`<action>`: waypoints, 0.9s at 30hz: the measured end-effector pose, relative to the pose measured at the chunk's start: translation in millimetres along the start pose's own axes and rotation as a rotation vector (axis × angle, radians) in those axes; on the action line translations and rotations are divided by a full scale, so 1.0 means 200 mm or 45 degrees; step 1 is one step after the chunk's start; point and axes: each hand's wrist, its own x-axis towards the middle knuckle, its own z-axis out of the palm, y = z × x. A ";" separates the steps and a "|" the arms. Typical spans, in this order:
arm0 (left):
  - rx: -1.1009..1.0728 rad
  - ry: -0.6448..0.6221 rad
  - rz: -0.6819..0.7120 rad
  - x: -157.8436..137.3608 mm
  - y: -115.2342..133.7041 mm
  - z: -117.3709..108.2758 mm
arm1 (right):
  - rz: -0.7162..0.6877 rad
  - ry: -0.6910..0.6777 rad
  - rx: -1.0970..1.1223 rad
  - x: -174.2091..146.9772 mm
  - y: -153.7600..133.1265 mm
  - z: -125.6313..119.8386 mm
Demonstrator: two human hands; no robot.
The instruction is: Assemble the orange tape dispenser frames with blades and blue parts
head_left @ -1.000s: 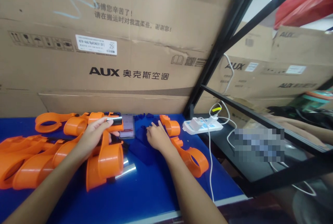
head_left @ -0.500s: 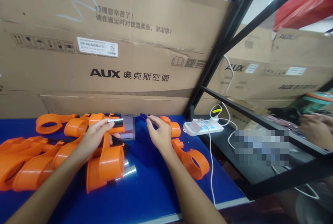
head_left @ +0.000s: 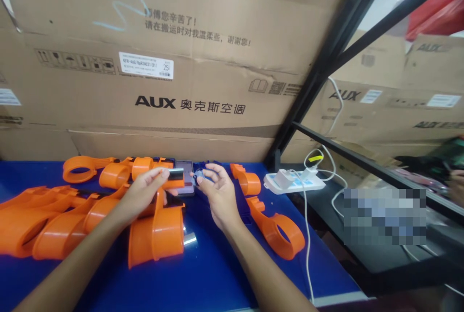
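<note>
My left hand (head_left: pixel 147 191) is closed on an orange plastic tape dispenser (head_left: pixel 168 215) with a wide ring; a shiny dark strip (head_left: pixel 176 174) lies along its top end by my thumb. Just to the right, my right hand (head_left: pixel 222 201) pinches a small bluish, partly see-through piece (head_left: pixel 198 176) between thumb and fingers; its exact kind is unclear. The piece is close to the dispenser's end, with a narrow gap. Behind the hands lie small dark blue parts (head_left: pixel 209 163) and a flat phone-like device (head_left: pixel 185 166).
More orange dispensers (head_left: pixel 58 230) lie on the blue table (head_left: pixel 203 278) at left, others (head_left: pixel 281 234) at right. A white power strip (head_left: pixel 293 181) with cables sits on the black shelf. A large cardboard box (head_left: pixel 163 123) stands behind. A black frame post (head_left: pixel 308 80) rises at right.
My right hand has drawn back from the small blue parts and now pinches a bluish piece, nearer the dispenser. My left hand keeps its hold. The whole view has shifted slightly.
</note>
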 end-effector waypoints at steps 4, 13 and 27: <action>-0.001 -0.114 0.021 -0.01 0.01 0.00 | -0.031 -0.060 -0.062 -0.03 -0.03 0.01; 0.141 -0.208 0.043 -0.02 0.03 0.00 | -0.189 0.004 -0.274 -0.09 -0.06 0.05; 0.119 -0.267 0.068 -0.02 0.01 0.00 | -0.279 -0.081 -0.353 -0.13 -0.01 0.09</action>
